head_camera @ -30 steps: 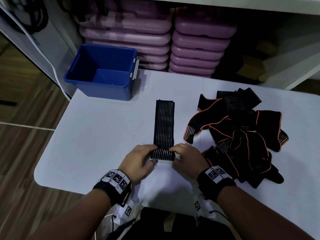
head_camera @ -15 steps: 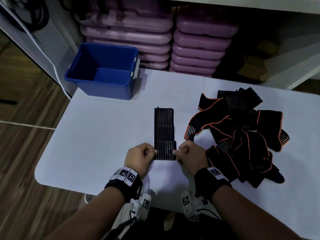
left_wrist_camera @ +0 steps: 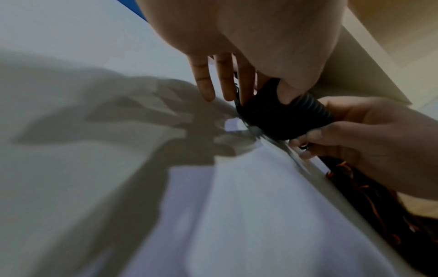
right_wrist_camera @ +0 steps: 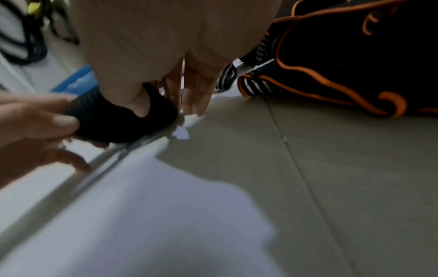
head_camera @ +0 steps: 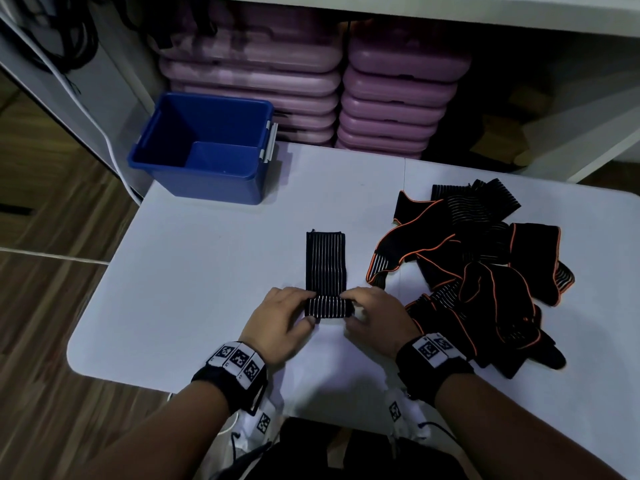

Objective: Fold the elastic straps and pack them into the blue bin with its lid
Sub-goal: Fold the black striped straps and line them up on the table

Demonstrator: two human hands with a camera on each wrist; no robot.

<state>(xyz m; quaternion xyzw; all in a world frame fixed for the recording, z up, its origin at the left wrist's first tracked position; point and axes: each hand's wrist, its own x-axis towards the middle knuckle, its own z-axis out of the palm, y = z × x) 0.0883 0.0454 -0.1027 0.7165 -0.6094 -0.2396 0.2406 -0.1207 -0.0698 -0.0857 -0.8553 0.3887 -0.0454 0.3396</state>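
Observation:
A black ribbed elastic strap [head_camera: 325,261] lies lengthwise on the white table [head_camera: 207,271], its near end rolled into a thick fold [head_camera: 328,306]. My left hand [head_camera: 282,318] pinches the left end of that roll [left_wrist_camera: 279,118] between thumb and fingers. My right hand [head_camera: 377,317] pinches the right end [right_wrist_camera: 113,120] the same way. The blue bin [head_camera: 204,150] stands open at the table's far left corner, nothing visible inside. No lid shows in any view.
A loose heap of black straps with orange edging [head_camera: 478,271] covers the table's right side, close to my right hand. Stacked purple cases [head_camera: 391,98] fill the shelf behind the table. Wooden floor lies to the left.
The strap's flat part has grown shorter as both hands rolled its near end over again; the roll is thicker. The hands stay near the table's front edge.

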